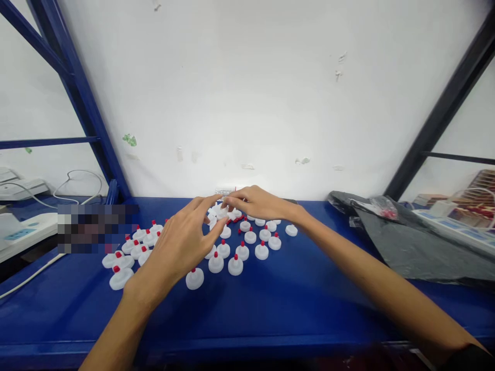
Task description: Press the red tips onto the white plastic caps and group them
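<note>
My left hand (187, 234) reaches over a spread of white bottle caps with red tips, its thumb and index finger apart in an open curve. White pieces (220, 211) show between that thumb and finger, at the back of the spread. Coming in from the right, my right hand (251, 201) has its fingers bent down and drawn together over the same pieces. Its fingertips are close to my left index finger, and what they pinch is too small to make out. Several finished-looking caps (235, 265) stand upright in front, while more caps (120, 278) lie left of my left wrist.
The blue table (270, 304) meets a white wall. Small loose red tips (234, 220) lie beside the white pieces. A clear item (225, 191) stands at the back. Dark plastic sheeting (402, 242) and a power strip (456, 229) lie right; another strip (34, 226) and cables are left.
</note>
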Action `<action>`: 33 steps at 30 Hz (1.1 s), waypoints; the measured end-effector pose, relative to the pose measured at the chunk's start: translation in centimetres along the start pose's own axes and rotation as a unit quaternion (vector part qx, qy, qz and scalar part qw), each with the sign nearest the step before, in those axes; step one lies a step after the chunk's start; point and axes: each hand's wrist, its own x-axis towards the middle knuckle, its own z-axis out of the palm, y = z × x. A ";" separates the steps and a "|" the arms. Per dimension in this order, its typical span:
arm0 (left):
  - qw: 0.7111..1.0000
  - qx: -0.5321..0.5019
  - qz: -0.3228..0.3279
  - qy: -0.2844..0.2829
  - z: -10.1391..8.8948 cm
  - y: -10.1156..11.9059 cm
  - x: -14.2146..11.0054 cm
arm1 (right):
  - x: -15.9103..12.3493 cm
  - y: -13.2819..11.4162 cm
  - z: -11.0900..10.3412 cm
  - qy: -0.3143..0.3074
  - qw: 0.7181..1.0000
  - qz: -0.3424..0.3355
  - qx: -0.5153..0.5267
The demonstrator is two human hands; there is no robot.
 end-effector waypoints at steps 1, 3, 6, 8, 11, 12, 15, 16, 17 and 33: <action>1.000 0.003 0.007 -0.001 0.0 -0.1 0.0 | -0.2 -0.7 -0.5 -0.002 1.000 -0.014 0.022; 1.000 0.002 0.011 -0.016 0.0 -0.2 -0.1 | -0.5 -2.0 -1.3 -0.011 0.998 -0.041 0.039; 0.999 -0.007 -0.001 -0.039 -0.2 -0.2 0.0 | -0.7 -3.3 -1.9 -0.011 0.998 -0.057 0.022; 0.999 -0.005 -0.013 -0.034 -0.3 -0.1 0.1 | -0.6 -3.1 -2.0 0.001 0.998 -0.051 0.034; 0.999 0.012 -0.034 -0.039 -0.6 0.1 0.1 | -0.2 -1.4 -1.5 0.038 0.999 -0.022 0.007; 0.998 0.014 -0.043 -0.043 -0.6 0.1 0.1 | -0.1 -0.6 -1.2 0.045 0.998 -0.006 -0.033; 0.996 -0.003 -0.071 -0.055 -0.6 0.1 0.1 | 0.2 1.6 0.2 0.017 0.984 0.019 -0.179; 0.995 -0.010 -0.076 -0.058 -0.5 0.1 0.1 | 0.3 2.1 0.7 -0.008 0.977 0.016 -0.214; 0.995 -0.014 -0.076 -0.059 -0.4 0.1 0.1 | 0.3 2.5 1.2 -0.033 0.970 0.010 -0.239; 0.995 0.017 -0.085 -0.049 -0.9 0.5 0.2 | 0.3 2.7 1.2 -0.026 0.993 0.045 -0.107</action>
